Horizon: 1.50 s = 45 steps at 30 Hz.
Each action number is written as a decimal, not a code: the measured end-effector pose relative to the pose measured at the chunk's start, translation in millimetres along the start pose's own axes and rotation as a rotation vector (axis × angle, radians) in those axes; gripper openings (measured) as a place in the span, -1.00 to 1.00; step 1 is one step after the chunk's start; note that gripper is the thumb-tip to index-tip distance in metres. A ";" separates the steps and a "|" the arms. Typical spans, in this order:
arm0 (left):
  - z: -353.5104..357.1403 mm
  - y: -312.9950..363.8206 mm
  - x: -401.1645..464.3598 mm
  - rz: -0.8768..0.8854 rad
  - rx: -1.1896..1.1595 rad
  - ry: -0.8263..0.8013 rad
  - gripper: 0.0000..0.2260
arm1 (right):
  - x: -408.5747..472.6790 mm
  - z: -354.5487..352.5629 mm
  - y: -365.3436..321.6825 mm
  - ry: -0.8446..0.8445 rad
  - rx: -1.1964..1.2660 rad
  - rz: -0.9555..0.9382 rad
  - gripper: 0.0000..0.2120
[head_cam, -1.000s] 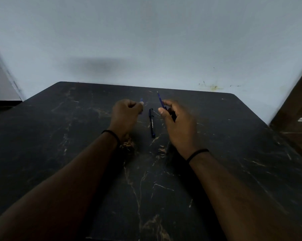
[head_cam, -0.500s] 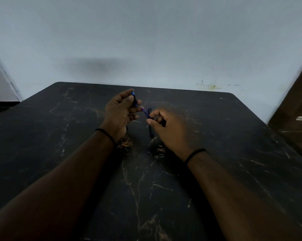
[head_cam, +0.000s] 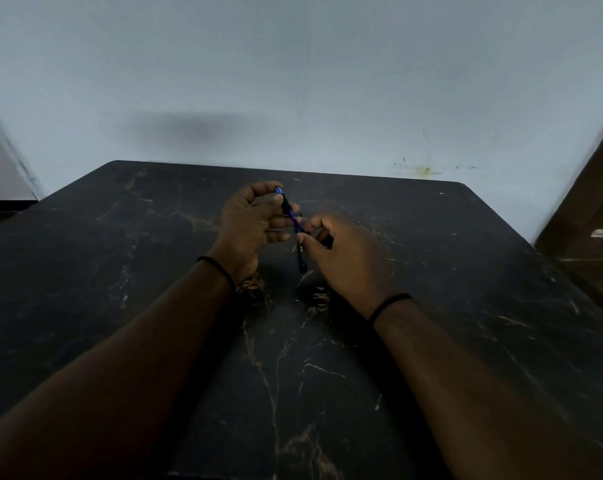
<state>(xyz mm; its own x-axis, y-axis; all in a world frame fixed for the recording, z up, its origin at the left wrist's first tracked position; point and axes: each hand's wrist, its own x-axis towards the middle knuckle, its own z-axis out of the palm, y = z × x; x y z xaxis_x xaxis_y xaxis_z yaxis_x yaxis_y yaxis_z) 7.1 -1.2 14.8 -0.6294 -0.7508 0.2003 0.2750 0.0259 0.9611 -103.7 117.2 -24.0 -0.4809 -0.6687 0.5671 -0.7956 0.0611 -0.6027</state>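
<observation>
Assembly seems in hand: left hand grips the blue pen at its top and right hand pinches its lower end, just above the black pen on the desk. The next move probably needs a straight, aligned push.

My bare forearms, a band at each wrist.
A thin black left wristband sits just behind my left hand; a matching thin black right wristband sits behind my right hand.
</observation>
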 end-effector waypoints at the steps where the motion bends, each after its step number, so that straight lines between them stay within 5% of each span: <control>1: -0.1 -0.8 0.3 0.004 0.014 0.000 -0.85 | 0.2 0.5 0.2 0.006 0.003 0.003 -0.93; 19: 3.0 -8.1 0.9 -0.010 0.040 0.023 -0.88 | 1.2 0.1 -1.7 0.107 0.169 0.081 -0.64; 30: 4.9 -7.7 -0.4 -0.051 0.019 -0.018 -0.79 | 3.2 5.9 5.8 0.142 0.097 0.076 -0.94; 38: 3.1 -9.9 1.1 -0.033 0.000 -0.012 -0.91 | 4.7 10.2 10.0 0.163 0.076 0.129 -0.73; 42: 1.9 -9.1 1.6 -0.027 -0.012 -0.002 -0.91 | 5.6 9.3 10.5 0.141 0.016 0.117 -0.86; 45: 1.6 -8.6 1.6 -0.022 -0.013 -0.002 -0.88 | 5.8 9.9 8.3 0.084 -0.022 0.083 -0.71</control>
<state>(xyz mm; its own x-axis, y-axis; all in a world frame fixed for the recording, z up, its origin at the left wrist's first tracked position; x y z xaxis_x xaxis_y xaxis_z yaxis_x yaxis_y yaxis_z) 2.6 -1.6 7.1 -0.6370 -0.7496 0.1796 0.2704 0.0009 0.9628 -109.4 106.5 -31.2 -0.5739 -0.5960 0.5616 -0.7591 0.1300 -0.6378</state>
